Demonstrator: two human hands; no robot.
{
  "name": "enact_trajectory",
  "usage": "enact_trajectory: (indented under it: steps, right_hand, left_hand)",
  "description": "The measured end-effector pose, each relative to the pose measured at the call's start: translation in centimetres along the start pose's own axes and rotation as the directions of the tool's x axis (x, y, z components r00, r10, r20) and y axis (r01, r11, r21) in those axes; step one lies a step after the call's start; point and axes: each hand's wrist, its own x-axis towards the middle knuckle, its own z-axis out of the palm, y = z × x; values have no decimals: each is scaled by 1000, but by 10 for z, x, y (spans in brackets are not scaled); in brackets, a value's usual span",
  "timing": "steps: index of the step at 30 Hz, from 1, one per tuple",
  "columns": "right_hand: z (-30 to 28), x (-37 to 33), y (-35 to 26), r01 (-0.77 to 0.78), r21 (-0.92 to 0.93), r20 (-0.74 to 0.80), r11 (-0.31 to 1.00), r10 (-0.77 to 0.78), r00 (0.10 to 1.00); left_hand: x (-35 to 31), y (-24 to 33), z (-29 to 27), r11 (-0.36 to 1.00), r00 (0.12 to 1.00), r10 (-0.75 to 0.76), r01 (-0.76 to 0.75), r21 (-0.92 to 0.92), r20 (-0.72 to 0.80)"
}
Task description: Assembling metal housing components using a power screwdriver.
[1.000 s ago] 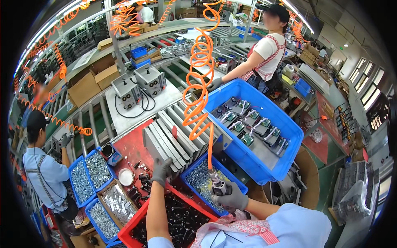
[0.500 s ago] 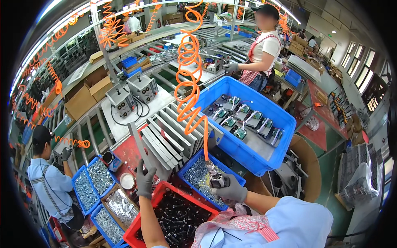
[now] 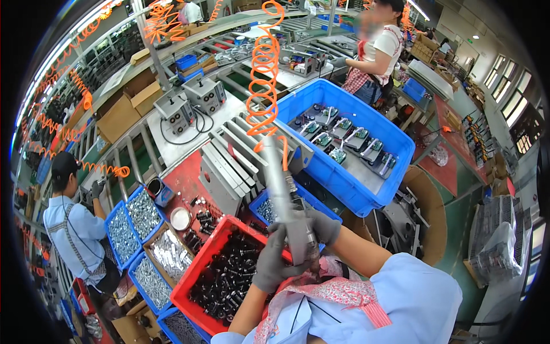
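In front of my chest, my left hand [image 3: 271, 265], in a grey glove, grips the lower end of a long grey metal panel [image 3: 279, 195]. The panel stands up steeply and is slightly blurred. Close beside it, my gloved right hand [image 3: 324, 227] is closed round an air screwdriver [image 3: 311, 250], partly hidden behind the panel. An orange coiled air hose [image 3: 285, 152] runs up from the tool. Beneath my left hand is a red bin [image 3: 197, 265] of black knob-like parts. A blue bin [image 3: 326, 213] of small metal fasteners lies behind the panel.
Grey panels [image 3: 224, 172] stand stacked on the red table. A large blue crate [image 3: 395, 189] holds several circuit-board assemblies. Blue fastener bins [image 3: 123, 229] and a white tub [image 3: 180, 218] sit left. Two box-shaped units [image 3: 175, 114] rest beyond. Co-workers stand left [image 3: 74, 223] and far right [image 3: 381, 57].
My left hand has brought a grey panel from the stack back toward my chest. My right hand, with the screwdriver, has moved up and slightly right, so both hands are now close together.
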Motion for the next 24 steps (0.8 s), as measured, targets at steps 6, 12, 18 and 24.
enact_trajectory:
  steps: [6, 12, 18, 24]
  right_hand:
    - [-12, -28, -2, 80, -119, -106, 990, -93, 990]
    - [-9, -57, -11, 75, -313, -306, 947, -175, 936]
    - [-6, -67, 8, 61, -275, -383, 959, -168, 908]
    - [-4, -69, 16, 70, -301, -382, 951, -187, 905]
  left_hand:
    - [-39, -35, -15, 881, 990, -59, -10, 474, 130]
    - [-135, -133, -28, 153, 788, -451, 531, 833, -419]
    - [-117, -111, -32, 219, 739, -552, 575, 788, -386]
    - [-117, -120, -59, 305, 692, -600, 662, 684, -402]
